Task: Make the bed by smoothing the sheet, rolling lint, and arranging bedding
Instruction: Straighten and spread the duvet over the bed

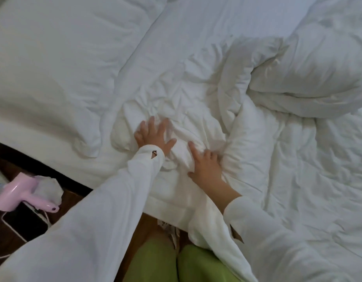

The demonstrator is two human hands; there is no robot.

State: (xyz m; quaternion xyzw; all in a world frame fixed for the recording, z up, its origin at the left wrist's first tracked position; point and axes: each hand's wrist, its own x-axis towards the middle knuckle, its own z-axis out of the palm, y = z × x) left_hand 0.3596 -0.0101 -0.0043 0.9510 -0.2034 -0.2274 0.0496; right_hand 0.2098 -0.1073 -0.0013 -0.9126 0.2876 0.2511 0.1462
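Two hands press flat on a rumpled white duvet near the bed's edge: the left hand (153, 135) with fingers spread wide, the right hand (205, 162) with fingers relaxed, holding nothing. Most work looks unfinished; the duvet (277, 139) lies bunched and creased, and a pink lint roller (23, 192) waits on the floor.

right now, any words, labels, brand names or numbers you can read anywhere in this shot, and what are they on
None can be read.
Pink lint roller: no lettering shows on its handle or body.
White bedding, under both the left hand and the right hand: plain, no tag or print in view.
Dark flat object beside the roller: no visible marking.
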